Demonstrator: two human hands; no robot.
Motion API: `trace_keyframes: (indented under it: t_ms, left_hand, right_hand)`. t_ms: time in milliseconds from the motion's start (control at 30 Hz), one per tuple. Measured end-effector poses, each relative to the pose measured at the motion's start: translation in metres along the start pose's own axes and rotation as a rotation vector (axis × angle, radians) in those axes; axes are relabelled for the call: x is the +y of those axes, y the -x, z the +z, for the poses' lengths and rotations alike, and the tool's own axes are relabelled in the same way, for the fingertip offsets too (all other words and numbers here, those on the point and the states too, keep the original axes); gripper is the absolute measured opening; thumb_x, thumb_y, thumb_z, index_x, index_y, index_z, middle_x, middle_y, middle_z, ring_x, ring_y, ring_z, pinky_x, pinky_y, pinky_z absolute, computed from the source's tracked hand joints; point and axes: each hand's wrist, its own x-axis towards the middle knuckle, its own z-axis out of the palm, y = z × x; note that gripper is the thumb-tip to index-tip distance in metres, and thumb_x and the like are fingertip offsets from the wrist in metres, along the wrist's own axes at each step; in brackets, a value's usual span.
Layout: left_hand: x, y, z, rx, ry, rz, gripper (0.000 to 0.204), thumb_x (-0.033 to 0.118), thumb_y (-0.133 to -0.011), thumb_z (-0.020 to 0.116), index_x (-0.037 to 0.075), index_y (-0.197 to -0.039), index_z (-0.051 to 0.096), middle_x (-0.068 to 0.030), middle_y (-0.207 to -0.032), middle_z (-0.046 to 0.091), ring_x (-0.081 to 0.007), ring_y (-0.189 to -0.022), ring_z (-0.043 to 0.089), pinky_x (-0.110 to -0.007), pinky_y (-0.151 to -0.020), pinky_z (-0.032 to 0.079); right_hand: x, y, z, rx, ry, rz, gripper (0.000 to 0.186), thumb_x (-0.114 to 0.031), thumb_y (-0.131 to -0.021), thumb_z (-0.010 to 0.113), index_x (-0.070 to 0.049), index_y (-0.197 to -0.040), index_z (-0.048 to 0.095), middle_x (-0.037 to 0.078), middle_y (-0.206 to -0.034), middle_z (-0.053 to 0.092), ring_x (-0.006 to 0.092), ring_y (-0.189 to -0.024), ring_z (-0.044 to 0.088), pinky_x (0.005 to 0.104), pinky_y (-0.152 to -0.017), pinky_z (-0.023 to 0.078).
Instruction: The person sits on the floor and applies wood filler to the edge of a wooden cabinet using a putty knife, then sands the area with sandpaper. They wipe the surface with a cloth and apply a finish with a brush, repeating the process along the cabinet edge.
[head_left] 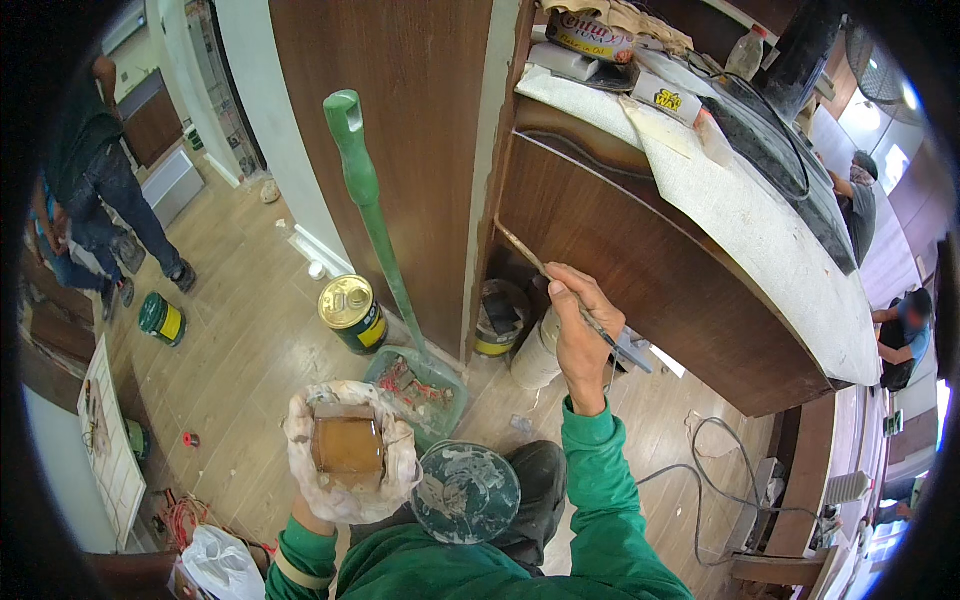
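My right hand [585, 345] pinches a thin paintbrush [527, 253], its narrow tip at the vertical edge where the brown wood panel [400, 130] meets the curved wooden counter front [640, 270]. Whether the tip touches the wood I cannot tell. My left hand [314, 516] holds up a container wrapped in stained, whitish cloth or plastic [303, 440]; its fingers are hidden beneath. Amber-brown liquid [348, 445] shows in the container's squarish opening. Close to the container is a round dark-green lid or can top [466, 493] smeared with pale residue, in front of my body.
A green long-handled dustpan [440, 405] with debris stands beside a paint can [352, 312]. Another can [500, 315] and a white cylinder [540, 355] are below the counter. Cables [700, 480] lie at right. People [110, 180] stand at left; others are far right.
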Motion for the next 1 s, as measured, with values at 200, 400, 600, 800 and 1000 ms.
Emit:
trace_keyframes:
  t_ms: [200, 400, 600, 800, 1000]
  left_hand:
    - [0.001, -0.002, 0.008, 0.040, 0.124, -0.054, 0.061, 0.057, -0.104, 0.038, 0.004, -0.122, 0.062, -0.0178, -0.112, 0.070, -0.0329, -0.097, 0.068, -0.045, -0.085, 0.059]
    - [-0.001, 0.000, 0.006, -0.075, 0.005, 0.018, 0.064, 0.059, -0.104, 0.040, 0.004, -0.127, 0.061, -0.0142, -0.114, 0.070, -0.0277, -0.098, 0.069, -0.039, -0.083, 0.060]
    - [-0.006, -0.003, -0.007, -0.066, -0.029, 0.024, 0.065, 0.060, -0.104, 0.039, 0.003, -0.128, 0.060, -0.0153, -0.113, 0.070, -0.0292, -0.098, 0.070, -0.042, -0.084, 0.060]
    - [-0.002, 0.000, -0.004, -0.016, 0.112, -0.055, 0.066, 0.061, -0.103, 0.038, 0.004, -0.130, 0.059, -0.0176, -0.115, 0.069, -0.0327, -0.099, 0.069, -0.045, -0.085, 0.061]
    - [-0.004, -0.004, -0.011, 0.003, 0.065, -0.076, 0.062, 0.060, -0.103, 0.039, 0.006, -0.125, 0.062, -0.0170, -0.115, 0.069, -0.0328, -0.098, 0.068, -0.046, -0.083, 0.060]
  right_hand:
    - [-0.017, -0.014, 0.002, 0.031, 0.004, -0.054, 0.021, -0.005, -0.094, 0.067, 0.002, -0.112, 0.075, 0.015, -0.113, 0.074, 0.0222, -0.107, 0.068, 0.0327, -0.097, 0.051]
    - [-0.018, -0.014, 0.005, 0.066, -0.028, -0.086, 0.021, -0.005, -0.094, 0.067, 0.002, -0.112, 0.075, 0.015, -0.114, 0.074, 0.0223, -0.108, 0.068, 0.0337, -0.098, 0.051]
    - [0.004, 0.001, 0.002, 0.014, 0.023, -0.025, 0.020, -0.004, -0.093, 0.068, 0.002, -0.111, 0.075, 0.014, -0.113, 0.074, 0.0226, -0.108, 0.068, 0.0336, -0.098, 0.050]
    - [0.018, 0.010, 0.000, -0.014, 0.047, -0.008, 0.020, -0.003, -0.093, 0.068, 0.003, -0.110, 0.075, 0.014, -0.111, 0.074, 0.0235, -0.108, 0.068, 0.0346, -0.098, 0.050]
    - [0.037, 0.018, -0.001, -0.024, 0.072, 0.004, 0.019, -0.004, -0.092, 0.069, 0.002, -0.109, 0.076, 0.014, -0.110, 0.075, 0.0238, -0.108, 0.068, 0.0355, -0.098, 0.050]
